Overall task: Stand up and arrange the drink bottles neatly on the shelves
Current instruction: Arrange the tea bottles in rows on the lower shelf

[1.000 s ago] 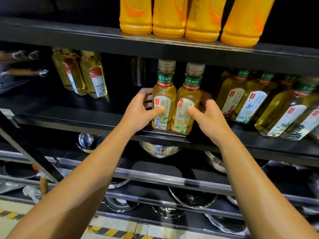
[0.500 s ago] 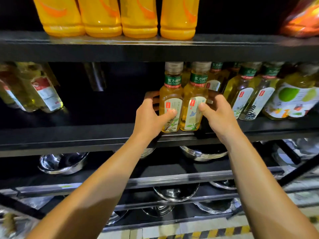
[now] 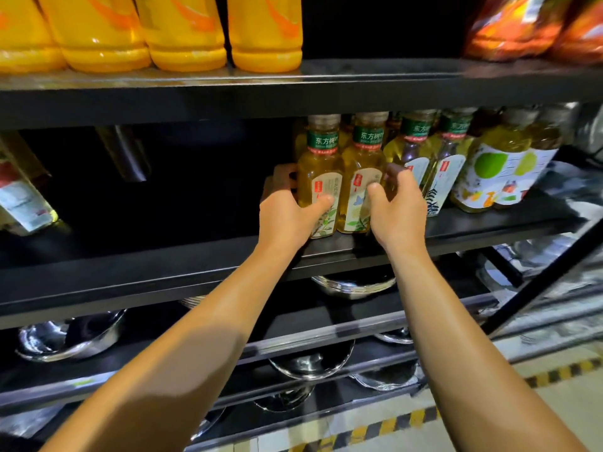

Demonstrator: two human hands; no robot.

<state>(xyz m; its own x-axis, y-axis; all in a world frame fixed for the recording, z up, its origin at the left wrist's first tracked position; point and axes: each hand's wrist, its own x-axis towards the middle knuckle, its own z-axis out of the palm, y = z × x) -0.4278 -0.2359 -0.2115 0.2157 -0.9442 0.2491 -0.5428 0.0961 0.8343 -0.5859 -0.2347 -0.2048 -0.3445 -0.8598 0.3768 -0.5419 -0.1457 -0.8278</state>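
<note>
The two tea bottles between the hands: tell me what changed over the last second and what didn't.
The two tea bottles slid right along the middle shelf, closing the gap until they stand next to the row of tea bottles. Nothing was let go: the left hand and right hand stay clamped on the pair, which stays upright and side by side. The orange drink bottles above did not shift.

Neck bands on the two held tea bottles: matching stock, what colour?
Green with white characters, on both tea bottles, seen in the head view.

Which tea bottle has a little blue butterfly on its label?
The bottle under the right hand: the right one of the held pair. Its partner, under the left hand, shows only leaves.
</note>
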